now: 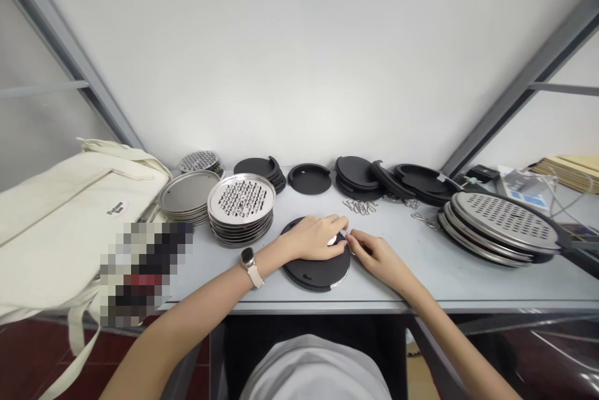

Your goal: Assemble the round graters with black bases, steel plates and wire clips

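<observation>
In front of me a black round disc (314, 272), with a thin metal edge showing at its lower right, lies flat on the grey table. My left hand (321, 238), with a watch on its wrist, rests across the top of the disc and holds it, fingers bent toward its right rim. Something small and white shows between those fingers. At that rim my right hand (372, 253) is closed in a pinch on a small metal piece (344, 234), mostly covered by the fingertips. Behind the hands lies a pile of bent wire clips (359, 206).
Stacked round grater plates (242, 200) and plain metal discs (189, 193) stand at left, beside a cream bag (70, 213). Black round covers (309, 179) line the back. Perforated metal plates (508, 219) are stacked at right. More wire clips (425, 219) lie near them.
</observation>
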Demonstrator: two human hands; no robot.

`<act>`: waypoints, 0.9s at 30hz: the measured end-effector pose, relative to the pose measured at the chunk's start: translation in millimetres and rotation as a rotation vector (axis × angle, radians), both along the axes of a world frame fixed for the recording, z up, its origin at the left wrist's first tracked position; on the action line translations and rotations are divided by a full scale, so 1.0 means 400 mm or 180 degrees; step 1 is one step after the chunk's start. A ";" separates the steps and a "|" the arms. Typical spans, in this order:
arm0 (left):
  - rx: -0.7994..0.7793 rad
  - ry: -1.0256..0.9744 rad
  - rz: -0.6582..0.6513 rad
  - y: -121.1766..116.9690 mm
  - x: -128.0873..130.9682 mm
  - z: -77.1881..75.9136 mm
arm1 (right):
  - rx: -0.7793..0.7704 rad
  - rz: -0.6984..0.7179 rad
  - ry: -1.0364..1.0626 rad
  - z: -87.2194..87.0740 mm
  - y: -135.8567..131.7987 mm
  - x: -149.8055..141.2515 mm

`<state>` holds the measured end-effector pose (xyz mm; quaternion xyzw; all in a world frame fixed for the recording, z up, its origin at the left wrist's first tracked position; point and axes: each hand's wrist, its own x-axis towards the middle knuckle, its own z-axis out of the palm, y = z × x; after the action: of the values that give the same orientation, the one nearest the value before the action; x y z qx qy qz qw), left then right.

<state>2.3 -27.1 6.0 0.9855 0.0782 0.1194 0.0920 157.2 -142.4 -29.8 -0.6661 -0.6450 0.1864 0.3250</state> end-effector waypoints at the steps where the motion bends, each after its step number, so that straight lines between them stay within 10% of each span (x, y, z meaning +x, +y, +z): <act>1: 0.0046 0.0001 -0.0031 0.000 0.000 0.000 | 0.0017 0.0003 -0.0021 0.001 0.000 -0.001; 27: -0.0162 0.0041 0.0031 0.012 0.006 -0.009 | 0.0059 0.0082 -0.0043 0.000 -0.001 0.000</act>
<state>4.8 -22.4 2.5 0.9832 0.0865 0.1115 0.1160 157.3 -142.8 -29.8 -0.6559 -0.6573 0.1801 0.3244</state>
